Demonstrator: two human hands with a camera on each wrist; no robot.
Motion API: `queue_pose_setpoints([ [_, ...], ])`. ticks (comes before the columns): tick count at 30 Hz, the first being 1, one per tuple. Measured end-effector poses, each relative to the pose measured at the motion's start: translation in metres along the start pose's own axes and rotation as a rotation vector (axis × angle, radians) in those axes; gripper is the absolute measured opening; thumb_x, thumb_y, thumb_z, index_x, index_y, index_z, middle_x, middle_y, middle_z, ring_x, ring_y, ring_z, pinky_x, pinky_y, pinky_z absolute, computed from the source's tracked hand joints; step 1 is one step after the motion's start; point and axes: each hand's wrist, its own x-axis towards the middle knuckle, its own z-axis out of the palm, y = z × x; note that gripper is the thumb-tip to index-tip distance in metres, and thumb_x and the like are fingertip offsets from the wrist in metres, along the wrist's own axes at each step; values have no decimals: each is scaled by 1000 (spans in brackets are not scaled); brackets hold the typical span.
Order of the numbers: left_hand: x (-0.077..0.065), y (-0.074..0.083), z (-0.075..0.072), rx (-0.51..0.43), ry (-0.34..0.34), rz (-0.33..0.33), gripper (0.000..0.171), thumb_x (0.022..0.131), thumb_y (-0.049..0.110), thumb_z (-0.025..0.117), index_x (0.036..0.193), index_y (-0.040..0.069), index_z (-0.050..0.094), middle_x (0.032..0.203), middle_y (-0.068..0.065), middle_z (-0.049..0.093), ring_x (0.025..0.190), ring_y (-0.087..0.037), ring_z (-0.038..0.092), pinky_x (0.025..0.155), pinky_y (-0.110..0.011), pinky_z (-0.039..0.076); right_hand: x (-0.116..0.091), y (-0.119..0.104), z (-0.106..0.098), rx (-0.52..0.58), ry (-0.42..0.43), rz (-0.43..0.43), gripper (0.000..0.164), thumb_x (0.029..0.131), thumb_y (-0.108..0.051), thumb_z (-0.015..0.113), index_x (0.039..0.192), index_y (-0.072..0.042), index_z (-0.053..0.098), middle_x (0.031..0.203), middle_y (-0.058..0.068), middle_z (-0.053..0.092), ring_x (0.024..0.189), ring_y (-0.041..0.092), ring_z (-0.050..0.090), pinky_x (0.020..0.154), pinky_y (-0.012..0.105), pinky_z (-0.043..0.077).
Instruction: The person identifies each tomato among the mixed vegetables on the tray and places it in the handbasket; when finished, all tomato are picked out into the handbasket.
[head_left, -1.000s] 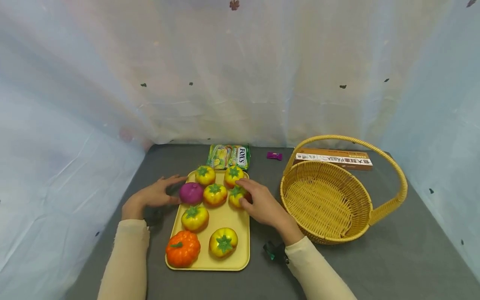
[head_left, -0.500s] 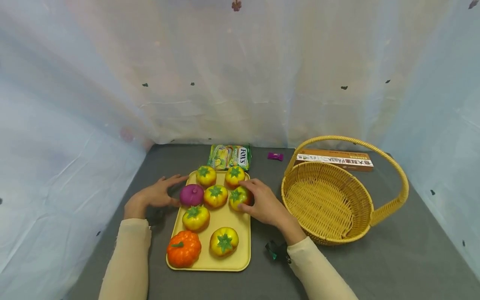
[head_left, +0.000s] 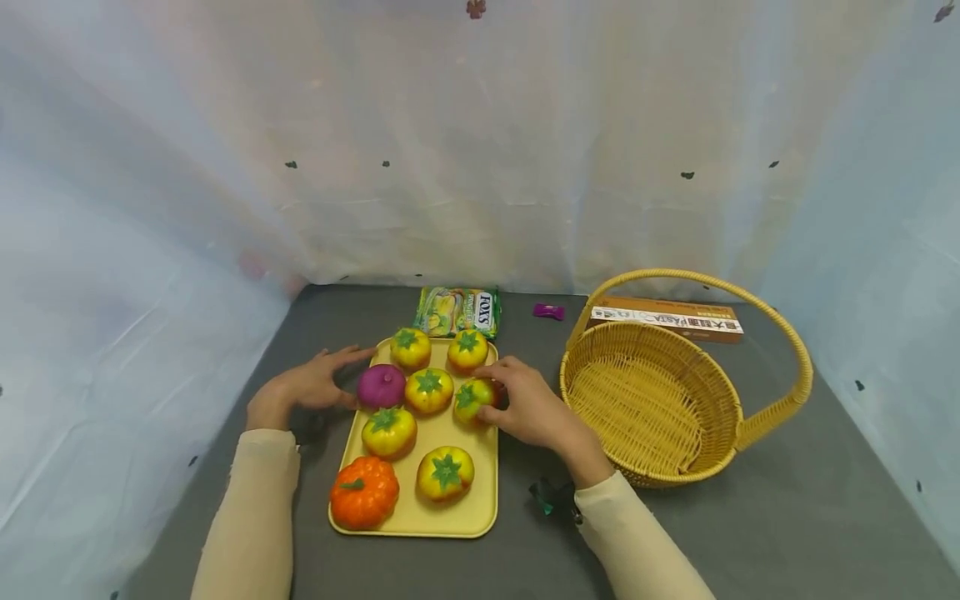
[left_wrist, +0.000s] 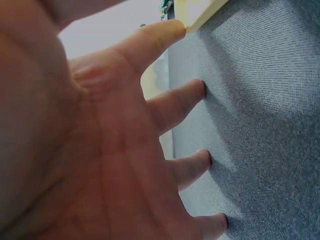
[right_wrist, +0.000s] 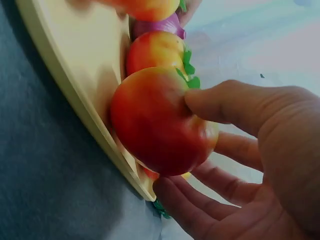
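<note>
At the right side of a yellow tray point(head_left: 480, 500), a yellow-and-red fruit point(head_left: 470, 403) with a green leafy top is held by the right hand point(head_left: 532, 410), whose grip pinches it, thumb on one side and fingers on the other; whether its underside touches the tray, I cannot tell. Across from it, the left hand point(head_left: 303, 387) has its grip apart, fingers spread, one fingertip at the tray's edge and the other tips resting on the gray tabletop point(head_left: 787, 508). Nearest that hand is a purple onion point(head_left: 381, 386) on the tray, among five similar fruits point(head_left: 429, 392), with an orange pumpkin point(head_left: 364, 492) in the near left corner. Just beyond the tray's far edge lies a green packet point(head_left: 457, 312). To the right stand a woven basket point(head_left: 637, 408) with a tall handle and, partly behind it, a brown box point(head_left: 697, 331); a purple wrapped candy point(head_left: 548, 312) lies between packet and box.
</note>
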Motion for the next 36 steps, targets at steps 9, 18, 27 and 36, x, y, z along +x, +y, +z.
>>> queue_pose_setpoints([
  [9, 1, 1, -1, -2, -7, -14, 95, 77, 40, 82, 158, 28, 34, 166, -20, 18, 146, -62, 3, 103, -85, 13, -2, -4, 1, -44, 0, -3, 49, 84, -25, 80, 130, -13, 64, 119, 0, 66, 96, 11, 60, 84, 29, 52],
  [18, 3, 2, -3, -6, 0, -4, 94, 77, 40, 82, 158, 26, 35, 166, -21, 17, 146, -63, 3, 105, -84, 13, -5, -11, -7, -75, -15, -16, 49, 85, -25, 80, 130, -12, 65, 120, 1, 68, 95, 12, 60, 84, 31, 52],
  [27, -1, 0, -2, -9, 1, -18, 95, 76, 43, 83, 157, 27, 36, 166, -22, 18, 146, -63, 3, 103, -85, 13, -13, -20, -21, 27, -3, -103, 46, 85, -24, 80, 129, -18, 67, 116, -6, 68, 92, 7, 63, 82, 30, 57],
  [36, 2, 0, -1, -3, 5, -8, 94, 76, 41, 83, 157, 27, 36, 166, -22, 17, 145, -64, 3, 104, -85, 12, -64, -14, -77, 386, 110, -176, 47, 86, -20, 81, 130, -23, 65, 131, -4, 62, 118, 15, 64, 97, 30, 55],
])
